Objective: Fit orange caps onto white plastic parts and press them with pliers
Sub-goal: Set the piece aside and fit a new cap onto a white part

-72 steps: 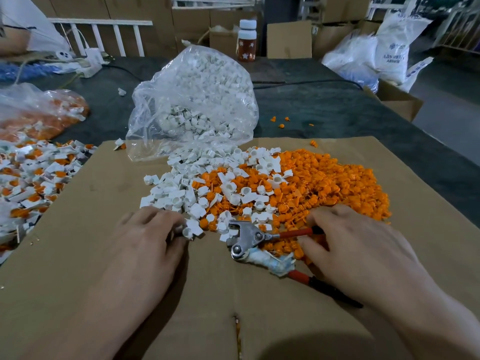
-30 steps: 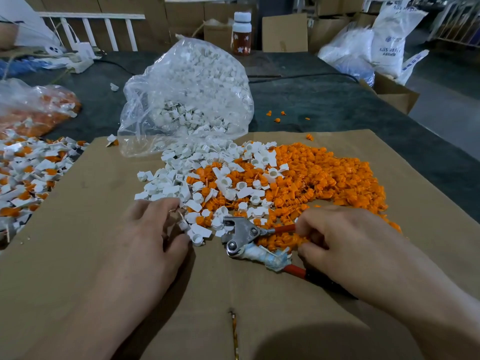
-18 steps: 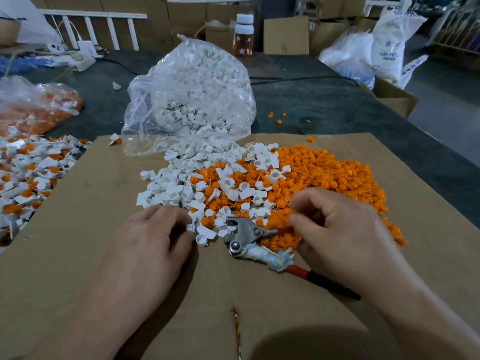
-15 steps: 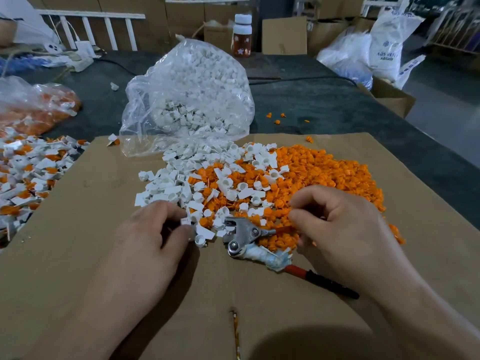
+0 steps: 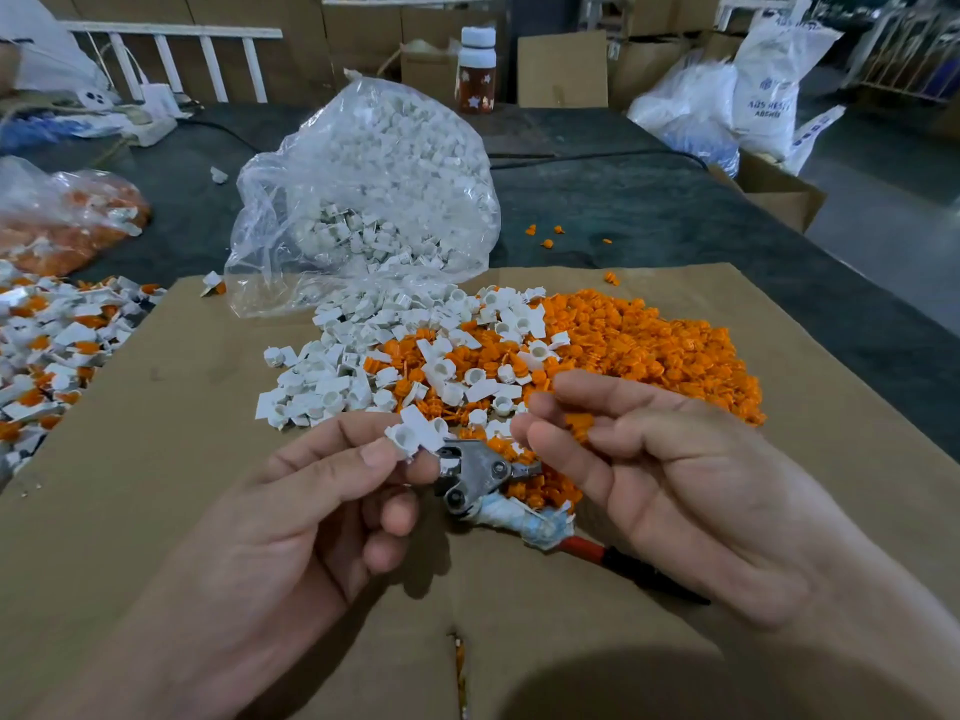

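White part (image 5: 413, 434): pinched at the tips of my left hand (image 5: 311, 517), lifted off the cardboard (image 5: 156, 485) over its middle, just left of the pliers' head
Left fingers: thumb and forefinger pressed on the part from either side; the rest curl loosely underneath and hold nothing
Right hand (image 5: 675, 485): raised beside the left, near it but apart; thumb and forefinger closed on what I take to be an orange cap (image 5: 579, 424), mostly hidden by the fingers
Pliers (image 5: 470, 472): flat on the cardboard below and between my hands, touched by neither; metal head toward the heaps, taped and red handles running off toward the near right corner
Way the part points: its round socket faces up and toward me, its flat tab sticks out behind toward the far edge; the long axis slants from near left to far right, as best I can tell
Done so far: off the cardboard's left edge lies a spread of finished pieces (image 5: 57, 345), white with orange showing in them
This piece: cap not yet on, nothing pressed; I judge I am at the fitting step
Left to do: a heap of white parts (image 5: 332, 376) and a bigger heap of orange caps (image 5: 654, 345) toward the far edge, plus a clear bag (image 5: 374, 163) full of white ones beyond it, so most of the job remains
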Action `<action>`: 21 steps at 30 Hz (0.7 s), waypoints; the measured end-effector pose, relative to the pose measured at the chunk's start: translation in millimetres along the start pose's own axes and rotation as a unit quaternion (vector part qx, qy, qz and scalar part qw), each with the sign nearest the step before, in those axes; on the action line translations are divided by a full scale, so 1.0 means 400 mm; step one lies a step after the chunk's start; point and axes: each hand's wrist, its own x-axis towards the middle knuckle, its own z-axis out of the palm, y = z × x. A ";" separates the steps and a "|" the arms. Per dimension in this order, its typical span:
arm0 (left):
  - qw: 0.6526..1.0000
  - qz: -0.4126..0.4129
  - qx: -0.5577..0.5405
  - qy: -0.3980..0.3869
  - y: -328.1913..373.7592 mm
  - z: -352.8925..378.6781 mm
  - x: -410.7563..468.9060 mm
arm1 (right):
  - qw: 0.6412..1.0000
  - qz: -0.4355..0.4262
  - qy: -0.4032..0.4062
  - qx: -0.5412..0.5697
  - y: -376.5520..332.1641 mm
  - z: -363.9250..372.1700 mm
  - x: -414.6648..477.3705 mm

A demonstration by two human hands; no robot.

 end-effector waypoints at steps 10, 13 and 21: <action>0.999 0.021 0.008 -0.034 -0.007 0.020 -0.010 | 0.987 0.037 -0.105 -0.119 0.025 0.031 -0.029; 0.998 0.055 0.021 -0.024 -0.017 0.031 -0.017 | 0.961 -0.007 -0.100 -0.259 0.041 0.031 -0.032; 0.982 0.144 0.120 0.015 -0.041 0.061 -0.030 | 0.953 -0.056 -0.148 -0.260 0.066 0.022 -0.020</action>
